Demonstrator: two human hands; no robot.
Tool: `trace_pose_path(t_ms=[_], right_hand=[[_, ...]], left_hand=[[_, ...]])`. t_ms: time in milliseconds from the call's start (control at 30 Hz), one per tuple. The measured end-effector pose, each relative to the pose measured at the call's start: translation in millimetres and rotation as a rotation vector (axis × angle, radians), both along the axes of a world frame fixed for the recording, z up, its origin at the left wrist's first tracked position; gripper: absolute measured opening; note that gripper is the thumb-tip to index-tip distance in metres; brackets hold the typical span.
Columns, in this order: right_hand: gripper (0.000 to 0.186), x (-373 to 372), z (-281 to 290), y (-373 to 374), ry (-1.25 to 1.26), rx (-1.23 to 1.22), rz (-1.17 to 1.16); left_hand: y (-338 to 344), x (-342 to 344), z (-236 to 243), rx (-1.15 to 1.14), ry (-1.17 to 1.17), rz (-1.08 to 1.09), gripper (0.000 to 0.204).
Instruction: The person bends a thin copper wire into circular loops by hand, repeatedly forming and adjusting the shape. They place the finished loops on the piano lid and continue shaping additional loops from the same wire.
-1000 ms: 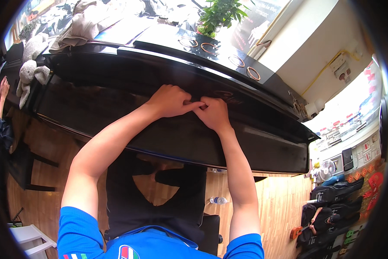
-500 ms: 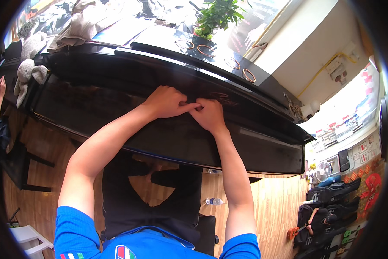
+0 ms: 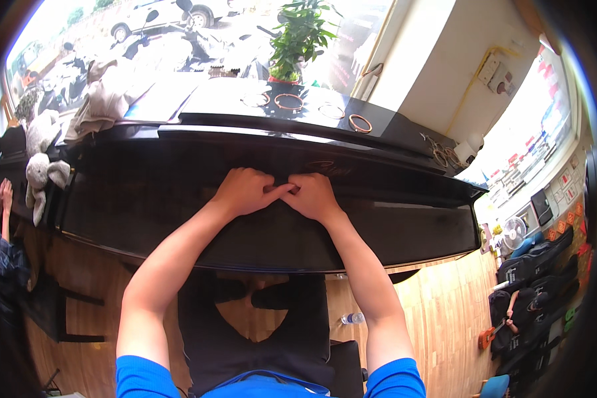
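Straight ahead stands a glossy black upright piano [image 3: 152, 219] with its key cover down, so no keys show. My left hand [image 3: 243, 190] and my right hand [image 3: 311, 195] rest against the middle of its black front, just below the gold lettering. The fingers of both are curled inward, with the fingertips hidden. The thumbs meet between the hands. Whether the curled fingers hold anything, I cannot make out.
On the piano top lie several bangle-like rings [image 3: 359, 124], a potted plant [image 3: 292, 50] and crumpled grey cloth [image 3: 99, 99]. A plush toy [image 3: 41, 176] hangs at the left end, near another person's hands [image 3: 5, 192]. A plastic bottle [image 3: 353, 318] lies on the floor.
The view has tilted upward, showing more of the window and plant. My hands keep the same curled, thumbs-together pose against the piano.
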State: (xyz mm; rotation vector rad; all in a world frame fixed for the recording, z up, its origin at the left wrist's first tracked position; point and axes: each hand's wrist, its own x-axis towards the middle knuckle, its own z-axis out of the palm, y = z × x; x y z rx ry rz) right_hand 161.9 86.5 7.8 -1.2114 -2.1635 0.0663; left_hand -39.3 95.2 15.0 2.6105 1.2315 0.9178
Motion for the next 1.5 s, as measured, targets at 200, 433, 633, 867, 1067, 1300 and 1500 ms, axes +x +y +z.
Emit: trace_pose_path(t_ms=[200,433,633,867,1067,1300,1500], right_hand=[[0.024,1,1,5,0.01,0.019,0.007],[0.025,-2,1,1,0.012,-0.011,0.008],[0.026,2,1,2,0.003,-0.017,-0.008],[0.026,-2,2,2,-0.027,-0.021,-0.021],[0.026,-2,4,2,-0.044,0.001,-0.024],[0.036,-6,8,-3,-0.024,-0.028,-0.047],[0.034,-3,2,-1,0.049,0.004,-0.006]], left_hand=[[5,0,-3,0.046,-0.007,-0.007,0.051],[3,0,-3,0.036,-0.026,0.0,0.05],[3,1,-3,0.028,0.0,-0.002,0.052],[2,0,-2,-0.012,-0.007,0.004,0.059],[3,-3,-1,-0.01,0.019,-0.019,0.057],[7,-1,-7,0.031,-0.028,-0.003,0.055],[2,-3,0,0.007,0.023,-0.033,0.054]])
